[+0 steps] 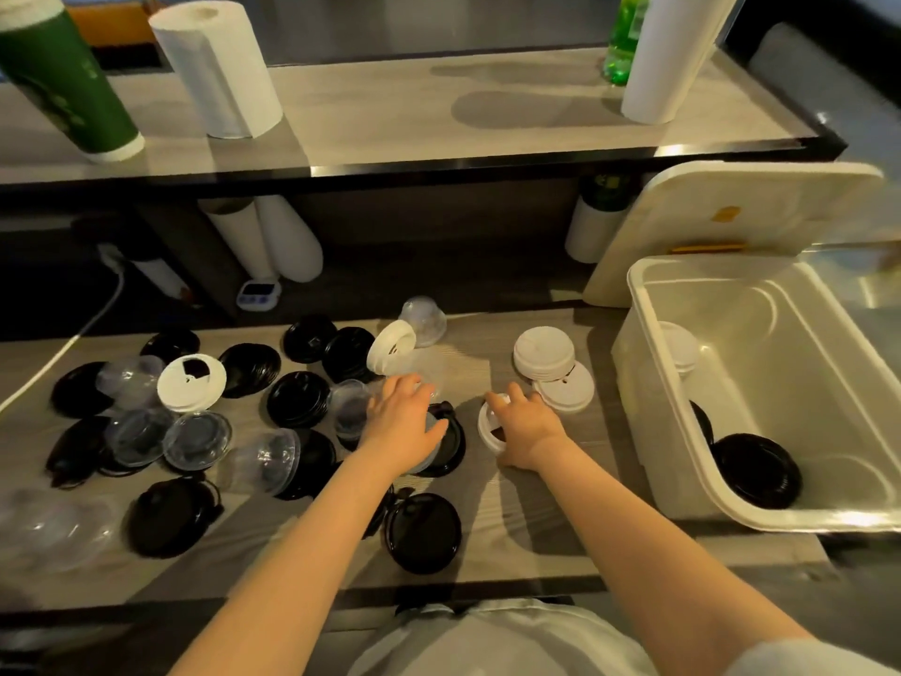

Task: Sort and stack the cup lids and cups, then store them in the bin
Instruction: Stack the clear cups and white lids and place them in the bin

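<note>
**Spotter:** What's on the far left of the desk [536,524]?

**Operator:** I see clear lids [197,439], domed and see-through, mixed in with black lids [297,400], flat and glossy, some of them nested. I judge it all thin plastic: very light, springy, and apt to buckle or crack if I squeeze a dome. I would take each by its rim.

**Spotter:** And your hands?

**Operator:** My left hand [404,422] lies spread, palm down, fingers fairly straight, on a pale lid [428,461] that sits on a black lid [451,446]. It clasps nothing that I can see. Just beside it, my right hand [526,431] curls its fingers round a white lid [489,426], which is tilted on edge at the desk and shows a dark sip opening.

**Spotter:** Where does that one belong?

**Operator:** Probably on the white stack [543,353] just beyond that hand, which is matt, ridged and neatly nested. Such lids slide on each other, so I would seat it square. Further right the bin [643,285] stands open. It holds a black stack [755,470] and white lids [680,346] by its left wall.
</note>
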